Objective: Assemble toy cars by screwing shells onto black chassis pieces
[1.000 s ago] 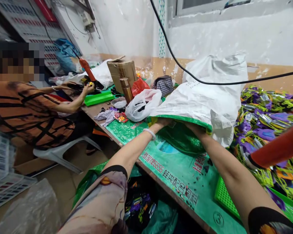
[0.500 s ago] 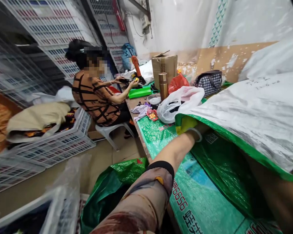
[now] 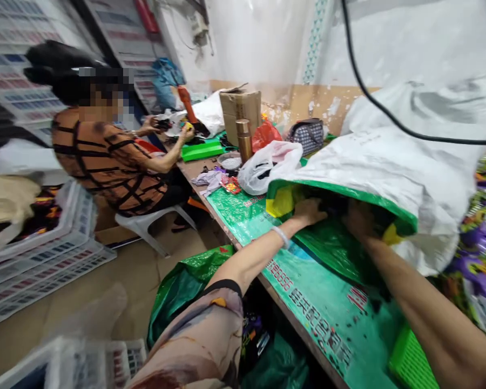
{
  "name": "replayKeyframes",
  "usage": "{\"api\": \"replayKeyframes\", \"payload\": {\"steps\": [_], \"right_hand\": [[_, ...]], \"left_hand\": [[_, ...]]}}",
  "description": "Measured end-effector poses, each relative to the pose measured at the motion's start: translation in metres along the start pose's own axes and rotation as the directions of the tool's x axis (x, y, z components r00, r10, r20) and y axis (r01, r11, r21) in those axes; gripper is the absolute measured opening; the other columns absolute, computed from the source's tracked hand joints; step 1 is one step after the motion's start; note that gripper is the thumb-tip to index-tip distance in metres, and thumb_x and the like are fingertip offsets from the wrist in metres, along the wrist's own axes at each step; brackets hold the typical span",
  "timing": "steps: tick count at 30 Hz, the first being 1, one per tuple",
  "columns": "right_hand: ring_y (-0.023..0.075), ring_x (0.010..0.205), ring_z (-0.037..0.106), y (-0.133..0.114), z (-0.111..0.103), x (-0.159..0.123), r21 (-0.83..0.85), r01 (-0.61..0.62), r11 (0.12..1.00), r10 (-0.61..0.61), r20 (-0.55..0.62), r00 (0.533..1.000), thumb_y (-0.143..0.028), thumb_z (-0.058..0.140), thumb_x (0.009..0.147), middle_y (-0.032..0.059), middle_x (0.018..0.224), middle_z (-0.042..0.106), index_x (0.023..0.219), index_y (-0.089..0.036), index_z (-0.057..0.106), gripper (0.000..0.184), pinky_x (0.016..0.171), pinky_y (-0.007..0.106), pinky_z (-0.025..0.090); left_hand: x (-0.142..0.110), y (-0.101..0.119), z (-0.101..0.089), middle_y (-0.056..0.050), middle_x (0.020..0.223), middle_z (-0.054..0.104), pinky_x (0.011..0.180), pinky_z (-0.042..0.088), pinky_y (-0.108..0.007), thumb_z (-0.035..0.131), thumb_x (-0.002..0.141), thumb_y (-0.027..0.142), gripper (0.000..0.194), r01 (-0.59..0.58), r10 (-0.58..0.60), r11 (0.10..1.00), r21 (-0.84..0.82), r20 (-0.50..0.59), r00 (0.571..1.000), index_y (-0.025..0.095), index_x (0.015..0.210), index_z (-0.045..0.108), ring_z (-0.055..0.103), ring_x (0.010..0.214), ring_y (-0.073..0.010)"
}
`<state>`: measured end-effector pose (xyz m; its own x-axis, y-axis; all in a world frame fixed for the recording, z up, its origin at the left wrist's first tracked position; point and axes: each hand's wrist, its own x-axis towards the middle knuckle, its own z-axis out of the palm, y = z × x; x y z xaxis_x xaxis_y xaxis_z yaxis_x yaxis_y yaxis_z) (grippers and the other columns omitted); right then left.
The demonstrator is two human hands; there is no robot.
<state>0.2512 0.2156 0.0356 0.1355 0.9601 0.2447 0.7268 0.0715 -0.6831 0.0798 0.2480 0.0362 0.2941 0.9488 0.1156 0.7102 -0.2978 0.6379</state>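
Observation:
A big white woven sack (image 3: 392, 173) with a green lining lies on its side on the table, mouth toward me. My left hand (image 3: 308, 212) reaches into the left of the mouth, and its fingertips are hidden in the dark inside. My right hand (image 3: 358, 220) is deeper in the mouth under the green rim, with its fingers hidden. A white bracelet (image 3: 281, 236) sits on my left wrist. What either hand touches inside I cannot make out.
The table (image 3: 308, 302) carries a green printed sheet. A green basket (image 3: 413, 362) is at the near right, colourful packets (image 3: 481, 254) at the right. Behind the sack are a white plastic bag (image 3: 267, 167), a brass flask (image 3: 244, 141) and a cardboard box (image 3: 240, 108). A seated person (image 3: 105, 156) works at the left. Crates (image 3: 36, 254) stand on the floor.
The view has swung back to the right. My right hand now shows inside the sack mouth, and both hands have gone a little deeper.

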Motion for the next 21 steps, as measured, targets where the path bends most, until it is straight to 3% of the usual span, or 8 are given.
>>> {"api": "replayKeyframes", "payload": {"steps": [2,4,7,10,13,16,19,21], "right_hand": [[0.0385,0.123,0.049,0.004,-0.011,-0.028,-0.182,-0.054,0.982,0.050,-0.026,0.998,-0.009,0.067,0.078,0.0217,0.133,0.046,0.111,-0.014,0.062,0.034,0.096,0.050,0.043],[0.0426,0.119,0.051,0.003,-0.017,-0.056,-0.334,-0.046,0.942,0.045,-0.011,0.999,-0.008,0.064,0.074,0.0263,0.136,0.041,0.114,-0.010,0.061,0.040,0.090,0.050,0.046],[0.0374,0.117,0.052,-0.001,-0.022,-0.097,-0.483,0.030,0.875,-0.011,0.043,0.999,-0.010,0.057,0.076,0.0222,0.139,0.038,0.121,-0.013,0.057,0.045,0.087,0.045,0.050],[0.0322,0.120,0.049,-0.001,-0.026,-0.133,-0.513,0.087,0.854,-0.060,0.068,0.996,-0.008,0.050,0.076,0.0184,0.136,0.043,0.116,-0.015,0.060,0.042,0.090,0.041,0.050],[0.0288,0.125,0.043,0.001,-0.029,-0.160,-0.470,0.126,0.873,-0.124,0.036,0.992,-0.008,0.046,0.076,0.0145,0.136,0.045,0.107,-0.018,0.065,0.037,0.094,0.039,0.049],[0.0291,0.126,0.041,0.002,-0.030,-0.177,-0.418,0.145,0.897,-0.167,-0.016,0.986,-0.010,0.047,0.075,0.0124,0.134,0.046,0.104,-0.019,0.068,0.037,0.100,0.042,0.046],[0.0321,0.124,0.043,-0.001,-0.031,-0.188,-0.374,0.096,0.922,-0.134,-0.075,0.988,-0.012,0.049,0.074,0.0163,0.131,0.047,0.108,-0.015,0.068,0.039,0.101,0.046,0.044],[0.0333,0.123,0.043,-0.007,-0.031,-0.193,-0.341,0.057,0.938,-0.107,-0.129,0.986,-0.014,0.050,0.074,0.0184,0.130,0.047,0.114,-0.012,0.065,0.042,0.101,0.048,0.043]], "left_hand": [[-0.021,0.007,0.001,-0.017,0.118,0.066,0.097,0.045,-0.050,0.072,0.075,0.037,0.048,-0.006,0.006,1.000,0.014,0.032,0.999,0.015,0.118,0.066,0.058,0.115,-0.0401],[-0.050,0.008,-0.002,-0.016,0.127,0.062,0.098,0.045,-0.049,0.069,0.076,0.036,0.058,-0.032,0.032,0.999,0.005,0.010,0.999,0.018,0.130,0.059,0.057,0.117,-0.0382],[-0.097,0.005,-0.004,-0.015,0.144,0.046,0.105,0.041,-0.044,0.076,0.069,0.039,0.089,-0.122,0.116,0.991,-0.053,-0.097,0.988,0.021,0.147,0.038,0.048,0.129,-0.0342],[-0.137,0.002,-0.005,-0.015,0.153,0.032,0.112,0.035,-0.044,0.085,0.059,0.042,0.111,-0.179,0.152,0.966,-0.186,-0.153,0.976,0.021,0.151,0.027,0.037,0.139,-0.0333],[-0.164,-0.003,-0.006,-0.018,0.155,0.028,0.106,0.040,-0.042,0.086,0.056,0.043,0.115,-0.034,-0.017,0.891,-0.452,-0.108,0.994,0.020,0.151,0.026,0.045,0.130,-0.0329],[-0.179,-0.011,-0.009,-0.021,0.147,0.039,0.098,0.044,-0.038,0.079,0.066,0.044,0.103,0.213,-0.263,0.673,-0.708,0.040,0.964,0.013,0.149,0.026,0.053,0.120,-0.0290],[-0.187,-0.016,-0.011,-0.020,0.132,0.056,0.092,0.046,-0.036,0.069,0.075,0.043,0.087,0.332,-0.321,0.520,-0.787,0.180,0.930,0.009,0.144,0.030,0.058,0.113,-0.0260],[-0.189,-0.016,-0.012,-0.017,0.125,0.061,0.092,0.045,-0.036,0.071,0.073,0.042,0.078,0.355,-0.301,0.523,-0.775,0.222,0.927,0.010,0.138,0.040,0.060,0.110,-0.0251]]}}
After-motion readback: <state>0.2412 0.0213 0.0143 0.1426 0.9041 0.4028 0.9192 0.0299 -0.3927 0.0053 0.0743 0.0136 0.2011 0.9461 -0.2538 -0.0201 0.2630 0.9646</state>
